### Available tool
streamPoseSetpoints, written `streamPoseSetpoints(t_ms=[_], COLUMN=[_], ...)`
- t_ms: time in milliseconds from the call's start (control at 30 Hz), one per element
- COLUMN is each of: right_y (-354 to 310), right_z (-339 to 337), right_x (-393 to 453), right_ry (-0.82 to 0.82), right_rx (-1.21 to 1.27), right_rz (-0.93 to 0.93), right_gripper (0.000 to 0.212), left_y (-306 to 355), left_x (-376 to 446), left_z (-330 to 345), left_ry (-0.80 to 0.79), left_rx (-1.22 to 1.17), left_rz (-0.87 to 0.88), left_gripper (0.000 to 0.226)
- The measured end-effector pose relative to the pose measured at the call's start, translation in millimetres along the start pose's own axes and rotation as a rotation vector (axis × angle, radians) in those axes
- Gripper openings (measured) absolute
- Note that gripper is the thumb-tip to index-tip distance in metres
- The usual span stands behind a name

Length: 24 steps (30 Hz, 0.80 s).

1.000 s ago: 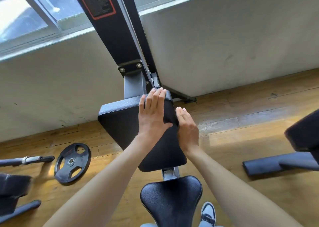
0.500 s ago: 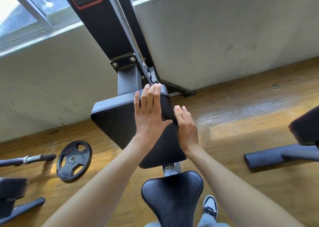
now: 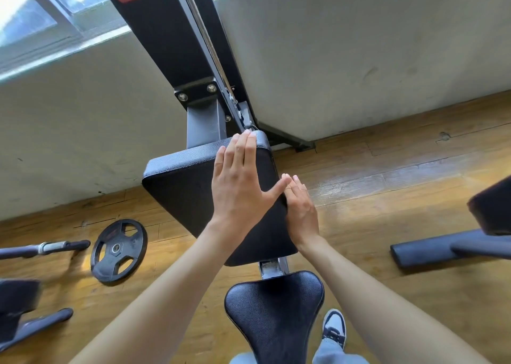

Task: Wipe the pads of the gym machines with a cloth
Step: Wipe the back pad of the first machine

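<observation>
The slanted black textured vinyl chest pad (image 3: 190, 195) of the gym machine sits at centre, bolted to a grey steel post (image 3: 203, 127) below a broad black upright beam (image 3: 171, 31) that leans toward the window; the left hand (image 3: 239, 189) lies flat on the pad's right half, fingers (image 3: 243, 153) straight and together reaching its top edge, thumb spread toward the right hand (image 3: 301, 211), which presses flat against the pad's right side, fingers straight, gripping nothing; no cloth shows in either hand. Just below the pad is the black padded saddle-shaped seat (image 3: 273, 316), with a grey-and-white sneaker (image 3: 334, 329) on the wooden plank floor (image 3: 387, 175) beside it. On the floor to the left lie a black round weight plate (image 3: 119, 251) and a dark barbell end (image 3: 44, 249); a black padded bench part (image 3: 453, 250) stands to the right, well apart; a pale plastered wall (image 3: 345, 45) rises close behind the machine.
</observation>
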State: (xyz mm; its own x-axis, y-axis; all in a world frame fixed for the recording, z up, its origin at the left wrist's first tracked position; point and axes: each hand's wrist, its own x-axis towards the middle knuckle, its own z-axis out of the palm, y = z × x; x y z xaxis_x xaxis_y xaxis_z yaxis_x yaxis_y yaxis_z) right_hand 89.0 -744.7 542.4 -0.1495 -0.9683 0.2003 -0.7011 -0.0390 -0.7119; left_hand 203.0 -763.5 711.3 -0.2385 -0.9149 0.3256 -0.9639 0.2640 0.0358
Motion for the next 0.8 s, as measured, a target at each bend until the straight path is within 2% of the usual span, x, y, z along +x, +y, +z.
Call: streamPoseSetpoints(t_ms=[133, 600, 800], right_y=[1.3, 53.3, 82.6], right_z=[6.2, 50.3, 69.5], right_x=[-1.2, -30.9, -45.9], right_ry=[0.020, -0.035, -0.152], right_rx=[-0.051, -0.012, -0.004], right_rz=[-0.014, 0.065, 0.105], right_gripper=[0.061, 0.063, 0.070], left_y=[-6.7, -1.3, 1.3], left_x=[9.9, 25.3, 24.9], left_z=[-3.4, 13.9, 21.7], left_ry=[0.003, 0.073, 0.127], left_rx=[0.002, 0.032, 0.049], left_rz=[0.043, 0.042, 0.031], left_gripper=[0.098, 0.106, 0.103])
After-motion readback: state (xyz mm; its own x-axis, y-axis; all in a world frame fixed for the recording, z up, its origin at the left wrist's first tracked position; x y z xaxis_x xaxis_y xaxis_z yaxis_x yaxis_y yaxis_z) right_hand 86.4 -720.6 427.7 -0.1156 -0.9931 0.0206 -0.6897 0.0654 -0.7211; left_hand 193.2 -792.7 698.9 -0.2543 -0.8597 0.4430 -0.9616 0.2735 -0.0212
